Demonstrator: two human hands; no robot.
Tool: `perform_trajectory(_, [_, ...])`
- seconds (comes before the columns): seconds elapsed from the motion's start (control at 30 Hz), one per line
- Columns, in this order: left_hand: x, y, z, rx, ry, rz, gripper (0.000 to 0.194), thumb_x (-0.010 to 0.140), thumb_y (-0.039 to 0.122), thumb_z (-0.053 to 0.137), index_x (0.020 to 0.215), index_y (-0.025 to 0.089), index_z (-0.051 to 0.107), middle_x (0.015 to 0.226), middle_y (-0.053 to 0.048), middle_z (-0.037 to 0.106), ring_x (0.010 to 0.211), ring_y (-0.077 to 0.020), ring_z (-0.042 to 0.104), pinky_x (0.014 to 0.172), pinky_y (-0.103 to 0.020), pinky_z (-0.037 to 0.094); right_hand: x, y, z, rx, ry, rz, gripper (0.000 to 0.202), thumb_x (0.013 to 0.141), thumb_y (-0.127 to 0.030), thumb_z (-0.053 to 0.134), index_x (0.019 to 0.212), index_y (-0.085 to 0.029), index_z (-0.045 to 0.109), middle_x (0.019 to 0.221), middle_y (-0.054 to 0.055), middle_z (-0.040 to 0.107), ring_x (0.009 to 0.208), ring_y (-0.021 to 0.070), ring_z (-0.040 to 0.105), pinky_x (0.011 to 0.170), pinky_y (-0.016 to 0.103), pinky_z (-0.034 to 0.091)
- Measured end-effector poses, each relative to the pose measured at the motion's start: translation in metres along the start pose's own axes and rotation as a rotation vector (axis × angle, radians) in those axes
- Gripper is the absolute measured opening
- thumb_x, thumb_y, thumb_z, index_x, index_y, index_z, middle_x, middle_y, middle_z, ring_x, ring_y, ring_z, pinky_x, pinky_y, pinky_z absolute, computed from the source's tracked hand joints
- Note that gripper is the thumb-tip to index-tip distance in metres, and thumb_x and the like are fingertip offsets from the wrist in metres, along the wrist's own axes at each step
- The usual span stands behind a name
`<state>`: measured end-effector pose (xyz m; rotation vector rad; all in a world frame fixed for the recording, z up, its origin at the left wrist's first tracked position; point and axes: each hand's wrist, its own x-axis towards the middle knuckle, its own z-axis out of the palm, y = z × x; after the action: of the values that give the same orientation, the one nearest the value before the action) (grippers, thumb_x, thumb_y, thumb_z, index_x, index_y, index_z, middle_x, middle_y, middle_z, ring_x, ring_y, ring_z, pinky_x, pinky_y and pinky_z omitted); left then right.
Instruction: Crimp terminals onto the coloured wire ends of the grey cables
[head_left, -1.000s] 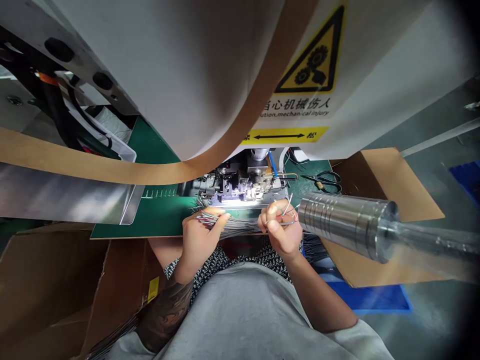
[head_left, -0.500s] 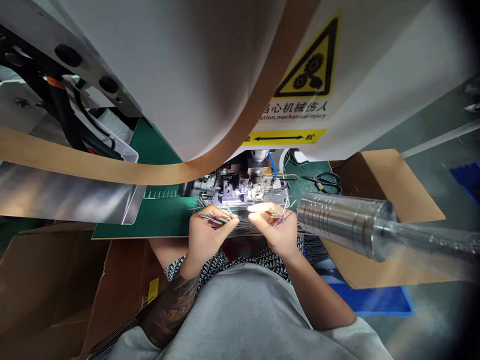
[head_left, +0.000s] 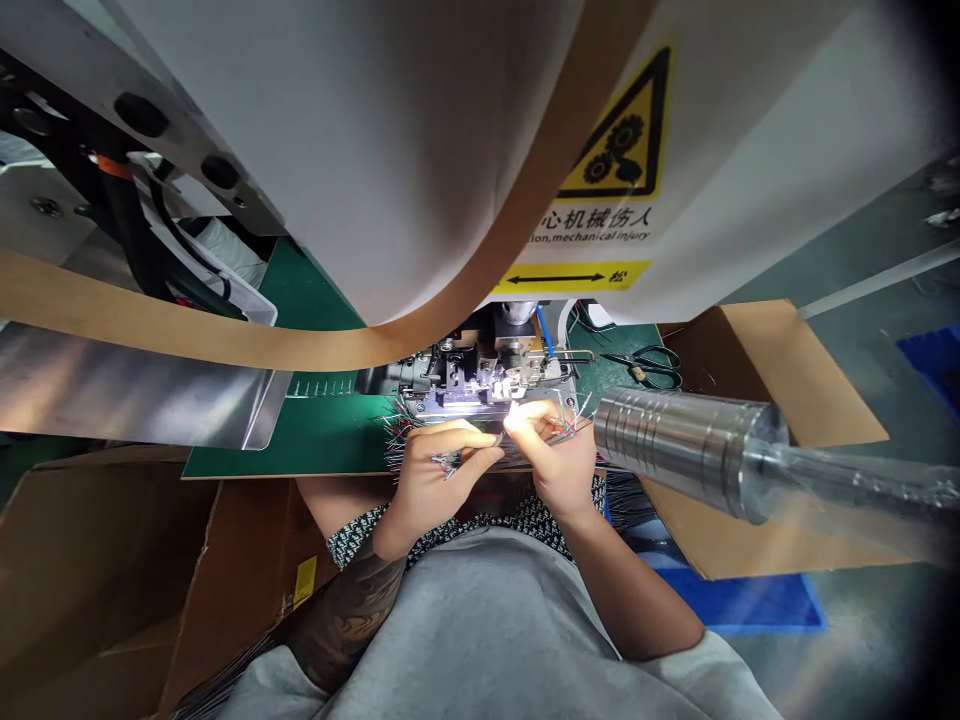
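Observation:
My left hand (head_left: 442, 475) is closed in front of the lit machine head (head_left: 495, 375), with thin wires (head_left: 448, 466) showing coloured ends below its fingers. Beside it, my right hand (head_left: 559, 465) is closed too, pinching wires whose red, green and white ends (head_left: 571, 428) stick out to the right. The fingertips of both hands nearly meet just below the bright working area. More loose wire ends (head_left: 397, 428) fan out behind my left hand. Exactly what lies between the fingertips is too small to make out.
A brown paper strip (head_left: 315, 350) curves across the white machine cover (head_left: 420, 120). Scissors (head_left: 652, 366) lie on the green table (head_left: 330, 435). A metal cylinder (head_left: 686, 450) juts in at right. Cardboard boxes (head_left: 787, 360) and a blue tray (head_left: 757, 600) stand around.
My left hand has moved right, its fingertips now close to my right hand's. The wires in it are now mostly hidden by its fingers. My right hand has barely shifted.

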<state>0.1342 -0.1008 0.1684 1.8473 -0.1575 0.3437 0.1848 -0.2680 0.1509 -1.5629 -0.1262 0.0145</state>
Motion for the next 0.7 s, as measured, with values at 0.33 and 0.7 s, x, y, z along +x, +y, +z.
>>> perform_trajectory(0.33, [-0.002, -0.008, -0.003, 0.077, 0.014, -0.031, 0.029, 0.104, 0.021, 0.071, 0.076, 0.02, 0.077, 0.062, 0.003, 0.072, 0.053, -0.0135, 0.067, 0.058, -0.028, 0.051, 0.003, -0.01, 0.011, -0.065, -0.246, 0.15, 0.047, 0.089, -0.042, 0.084, 0.062, -0.021, 0.051, 0.058, -0.003, 0.045, 0.054, 0.0112, 0.04, 0.054, 0.03, 0.037])
perform_trajectory(0.7, [-0.003, -0.015, -0.013, 0.035, -0.097, -0.197, 0.021, 0.108, 0.028, 0.065, 0.089, 0.02, 0.068, 0.08, -0.002, 0.083, 0.062, -0.0207, 0.08, 0.063, -0.032, 0.062, 0.008, 0.01, -0.007, -0.009, -0.162, 0.232, 0.038, 0.091, -0.053, 0.086, 0.084, -0.016, 0.079, 0.059, -0.002, 0.054, 0.053, 0.0111, 0.046, 0.051, 0.028, 0.043])
